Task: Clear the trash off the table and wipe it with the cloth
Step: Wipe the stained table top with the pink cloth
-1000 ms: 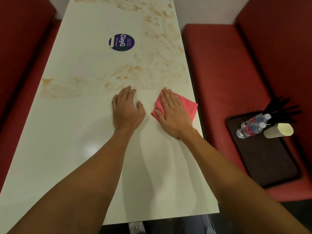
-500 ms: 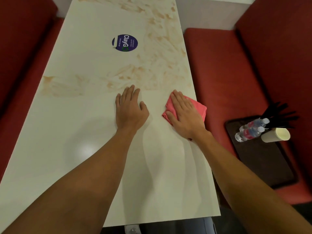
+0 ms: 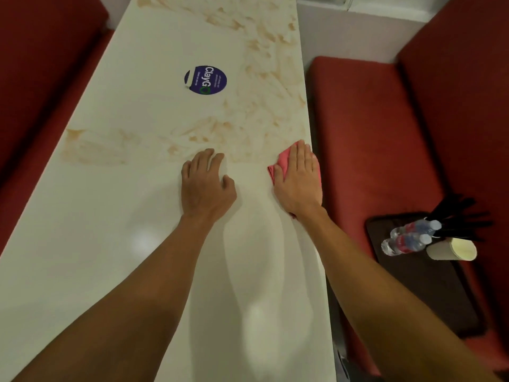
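While my right hand [image 3: 298, 179] presses flat, fingers straight, on the folded pink cloth [image 3: 283, 157] at the white table's [image 3: 110, 216] right edge, left hand [image 3: 206, 186] braced open, I'd push firmly into the brown smears [image 3: 261, 106] ahead.

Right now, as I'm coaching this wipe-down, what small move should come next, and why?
Probably slide the right hand, pressing flat on the pink cloth at the right edge of the table, forward and leftward: the brown smears start just beyond its fingertips, while the near surface looks clean.
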`<state>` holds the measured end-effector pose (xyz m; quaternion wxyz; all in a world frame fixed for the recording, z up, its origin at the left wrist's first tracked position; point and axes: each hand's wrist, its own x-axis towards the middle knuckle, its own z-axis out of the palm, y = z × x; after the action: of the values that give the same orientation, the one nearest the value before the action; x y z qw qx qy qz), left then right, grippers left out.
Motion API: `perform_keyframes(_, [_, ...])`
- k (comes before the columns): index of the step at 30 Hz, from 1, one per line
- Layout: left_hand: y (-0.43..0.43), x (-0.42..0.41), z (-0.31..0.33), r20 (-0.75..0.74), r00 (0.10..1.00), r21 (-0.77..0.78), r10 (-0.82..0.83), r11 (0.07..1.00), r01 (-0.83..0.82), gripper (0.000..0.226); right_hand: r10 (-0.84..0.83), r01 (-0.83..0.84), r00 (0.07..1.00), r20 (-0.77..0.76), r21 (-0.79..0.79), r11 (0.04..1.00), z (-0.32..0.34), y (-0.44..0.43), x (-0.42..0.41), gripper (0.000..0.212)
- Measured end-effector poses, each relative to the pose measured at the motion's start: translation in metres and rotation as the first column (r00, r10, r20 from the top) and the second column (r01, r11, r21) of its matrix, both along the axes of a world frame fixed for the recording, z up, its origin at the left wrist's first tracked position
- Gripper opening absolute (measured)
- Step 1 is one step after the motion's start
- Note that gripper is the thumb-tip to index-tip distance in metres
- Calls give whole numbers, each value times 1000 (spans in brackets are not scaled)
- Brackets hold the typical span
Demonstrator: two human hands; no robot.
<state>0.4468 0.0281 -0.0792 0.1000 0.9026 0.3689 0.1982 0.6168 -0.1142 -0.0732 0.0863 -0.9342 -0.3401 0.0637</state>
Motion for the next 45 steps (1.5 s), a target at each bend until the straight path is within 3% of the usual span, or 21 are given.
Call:
perform_keyframes(5, [3, 2, 3, -4, 1000, -27, -7, 1000, 7, 57, 48, -47, 999, -4, 27, 999, 0, -26, -29, 81])
perform_keyframes(15, [4, 3, -1, -19, 1000, -66, 8, 998, -9, 59, 48, -47, 998, -49, 3, 999, -3, 35, 74, 81])
perform_keyframes(23, [4, 3, 1, -19, 1000, -66, 7, 998, -8, 60, 118, -118, 993, 9, 14, 993, -3, -26, -7, 81])
perform_keyframes(34, [4, 4, -2, -10, 1000, -58, 19, 998, -19, 59, 73, -74, 997, -26, -18, 997, 5, 46, 73, 77])
perform_keyframes(42, [5, 3, -2, -3, 1000, -77, 10, 997, -10, 60, 312, -311, 950, -18, 24, 950, 6, -14, -16, 76])
perform_keyframes(45, [6, 4, -2, 10, 1000, -84, 7, 996, -7, 60, 191, -190, 982, -10, 38, 981, 4, 1, 1, 76])
